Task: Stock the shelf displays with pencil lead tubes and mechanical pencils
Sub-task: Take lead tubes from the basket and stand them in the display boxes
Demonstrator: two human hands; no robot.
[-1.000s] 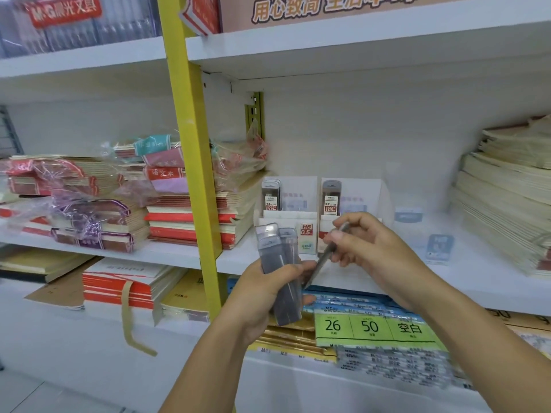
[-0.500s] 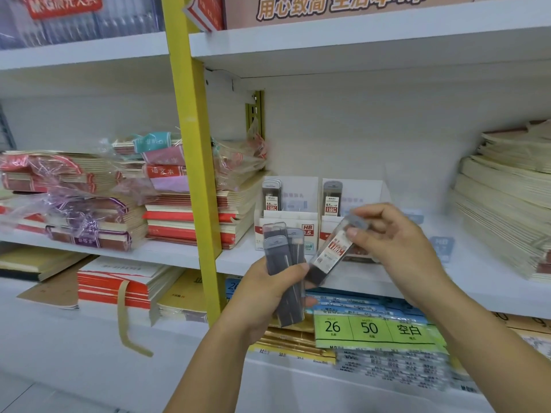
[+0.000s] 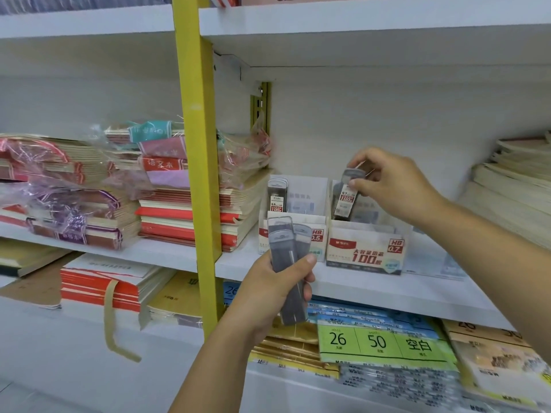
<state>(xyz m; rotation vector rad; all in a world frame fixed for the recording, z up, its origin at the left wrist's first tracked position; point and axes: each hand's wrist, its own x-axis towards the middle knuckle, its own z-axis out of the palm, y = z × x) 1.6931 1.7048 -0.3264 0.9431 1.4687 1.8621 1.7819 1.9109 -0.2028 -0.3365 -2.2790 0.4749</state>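
Observation:
My left hand (image 3: 274, 289) grips a bundle of grey pencil lead tubes (image 3: 287, 269), held upright in front of the middle shelf. My right hand (image 3: 396, 183) pinches the grey cap of a single lead tube (image 3: 346, 201) with a red and white label, its lower end inside the white HB 0.7 display box (image 3: 365, 250). To its left stands the HB 0.5 display box (image 3: 304, 222) with a few lead tubes (image 3: 277, 195) upright in its back slot. No mechanical pencils are visible.
A yellow upright post (image 3: 198, 162) divides the shelving. Wrapped stacks of exercise books (image 3: 185, 210) fill the shelf left of the boxes, and pale notebooks (image 3: 512, 189) pile up at the right. Green price labels (image 3: 375, 341) and packets lie on the shelf below.
My right hand has carried the single lead tube up and right from beside the bundle into the HB 0.7 box, turning it upright. My left hand stays put with the bundle.

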